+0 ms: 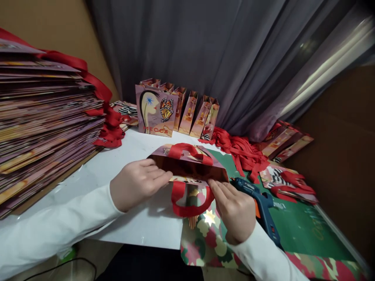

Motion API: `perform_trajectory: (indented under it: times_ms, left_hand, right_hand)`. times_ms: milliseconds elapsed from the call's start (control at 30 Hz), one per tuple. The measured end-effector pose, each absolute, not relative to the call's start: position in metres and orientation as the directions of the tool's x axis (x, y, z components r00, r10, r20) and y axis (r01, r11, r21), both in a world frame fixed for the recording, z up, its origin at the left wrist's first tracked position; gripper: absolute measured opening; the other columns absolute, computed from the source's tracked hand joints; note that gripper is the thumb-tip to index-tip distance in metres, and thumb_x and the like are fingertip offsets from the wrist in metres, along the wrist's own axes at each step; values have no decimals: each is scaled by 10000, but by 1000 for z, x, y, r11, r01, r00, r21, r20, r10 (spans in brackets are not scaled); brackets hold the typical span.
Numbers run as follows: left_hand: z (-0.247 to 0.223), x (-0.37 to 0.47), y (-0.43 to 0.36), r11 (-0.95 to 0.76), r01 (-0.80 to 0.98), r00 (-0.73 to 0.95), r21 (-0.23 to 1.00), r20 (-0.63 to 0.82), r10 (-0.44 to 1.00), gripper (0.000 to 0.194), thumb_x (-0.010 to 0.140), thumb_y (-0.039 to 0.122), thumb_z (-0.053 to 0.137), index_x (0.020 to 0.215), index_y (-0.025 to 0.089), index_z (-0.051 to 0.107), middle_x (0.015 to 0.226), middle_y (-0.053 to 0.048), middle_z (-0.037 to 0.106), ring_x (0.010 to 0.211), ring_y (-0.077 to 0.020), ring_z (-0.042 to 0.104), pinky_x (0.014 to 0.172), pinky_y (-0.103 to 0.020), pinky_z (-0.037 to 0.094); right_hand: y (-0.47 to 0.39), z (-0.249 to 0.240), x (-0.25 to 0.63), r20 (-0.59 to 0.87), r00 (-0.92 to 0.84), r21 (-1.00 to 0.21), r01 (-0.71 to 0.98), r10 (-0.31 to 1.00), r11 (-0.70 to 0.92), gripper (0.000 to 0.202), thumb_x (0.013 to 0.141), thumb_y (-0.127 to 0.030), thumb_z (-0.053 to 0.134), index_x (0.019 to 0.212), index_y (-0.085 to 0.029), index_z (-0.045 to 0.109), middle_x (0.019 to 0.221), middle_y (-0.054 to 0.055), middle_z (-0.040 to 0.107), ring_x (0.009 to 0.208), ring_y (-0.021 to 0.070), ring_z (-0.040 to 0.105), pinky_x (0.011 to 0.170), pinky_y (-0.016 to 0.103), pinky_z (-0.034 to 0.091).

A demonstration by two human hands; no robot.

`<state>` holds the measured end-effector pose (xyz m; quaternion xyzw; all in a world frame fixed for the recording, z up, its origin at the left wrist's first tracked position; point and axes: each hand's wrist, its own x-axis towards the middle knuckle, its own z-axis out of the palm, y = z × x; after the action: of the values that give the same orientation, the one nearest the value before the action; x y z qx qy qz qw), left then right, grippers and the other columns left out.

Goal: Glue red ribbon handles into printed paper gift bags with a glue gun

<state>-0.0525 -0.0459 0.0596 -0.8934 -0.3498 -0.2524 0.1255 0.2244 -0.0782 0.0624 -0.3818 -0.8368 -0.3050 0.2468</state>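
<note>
A paper gift bag [190, 168] stands in front of me with its mouth spread toward me. One red ribbon handle [181, 149] arches over its far panel; the other red ribbon handle [187, 212] hangs down from the near panel. My left hand [139, 181] has its fingers closed over the left end of the near rim. On the right end of that rim, my right hand [234, 205] pinches the paper, thumb hidden. Just beyond my right hand lies a blue glue gun [262, 207], its tip pointing at the bag.
A tall stack of flat bags [47, 121] rises at the left. Several finished bags [156, 111] stand at the back before a grey curtain [175, 43]. Red ribbons [246, 152] lie in a heap. Another flat bag [284, 179] rests right on the green board [316, 222].
</note>
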Motion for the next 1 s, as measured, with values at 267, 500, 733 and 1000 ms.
perform_trajectory:
  times_ms: [267,500,733,1000]
  left_hand:
    - [83,-4,-66,-645,720,659,-257,545,518,335,890,41,404,1049,143,681,881,-45,748,672,-186,676,614,-353,504]
    - [72,-9,-67,-727,612,704,-313,634,320,311,942,43,378,951,130,677,866,-28,760,699,-148,699,695,-316,539]
    - [87,-20,-76,-756,555,753,-348,596,278,341,971,61,312,935,134,643,739,-4,730,546,-133,643,494,-286,455]
    - [93,-39,-76,-788,500,805,-360,529,269,361,944,46,305,966,141,652,833,-22,743,663,-143,640,657,-304,490]
  right_hand:
    - [-85,81,187,571,-584,389,811,576,436,266,956,-120,410,1015,-136,669,952,114,709,966,236,631,851,342,492]
    - [-79,76,187,535,-679,246,694,503,676,199,942,-80,464,1009,-101,651,826,57,714,715,157,652,649,286,503]
    - [-92,82,195,592,-665,159,650,455,743,274,961,-71,389,999,-78,660,820,70,734,693,145,676,589,269,507]
    - [-91,86,218,504,-755,235,588,420,774,337,994,-117,332,1061,-60,657,947,115,747,820,179,695,712,294,532]
